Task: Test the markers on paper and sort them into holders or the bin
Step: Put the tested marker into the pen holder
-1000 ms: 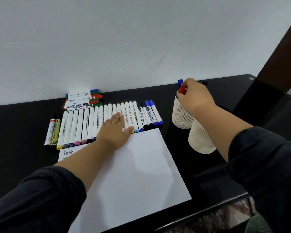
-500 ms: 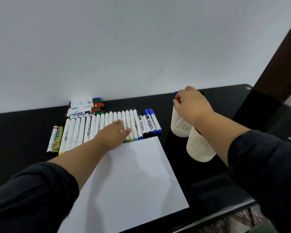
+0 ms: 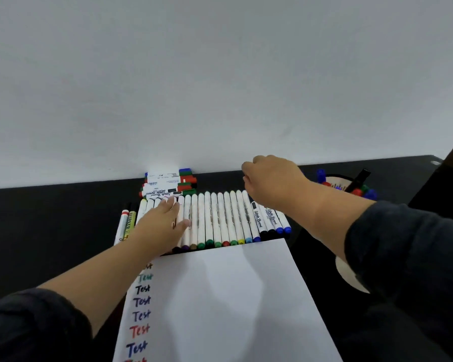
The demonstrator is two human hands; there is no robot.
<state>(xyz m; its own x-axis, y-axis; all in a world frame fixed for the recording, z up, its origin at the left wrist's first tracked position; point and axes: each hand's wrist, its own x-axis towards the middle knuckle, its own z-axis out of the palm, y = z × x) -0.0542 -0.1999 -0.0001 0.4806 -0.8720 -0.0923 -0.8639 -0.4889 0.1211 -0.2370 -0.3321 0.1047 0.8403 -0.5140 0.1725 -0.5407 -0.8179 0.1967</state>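
A long row of white markers (image 3: 220,220) with coloured caps lies side by side on the black table (image 3: 50,231), just beyond a white paper sheet (image 3: 220,296). "Test" is written several times in different colours down the sheet's left edge (image 3: 141,301). My left hand (image 3: 165,226) rests flat on the left part of the row. My right hand (image 3: 270,178) hovers over the far ends of the markers at the right of the row, knuckles up and fingers bent down, with nothing seen in it. A white mesh holder (image 3: 343,186) with several markers stands to the right.
A stack of whiteboard markers (image 3: 168,184) lies against the white wall behind the row. A second white holder (image 3: 351,275) is mostly hidden under my right arm. Two odd markers (image 3: 126,223) lie at the row's left end. The table ends at the far right.
My right hand left the red marker in the far holder and moved left to the marker row. My left hand slid left along the row. The view has swung left.
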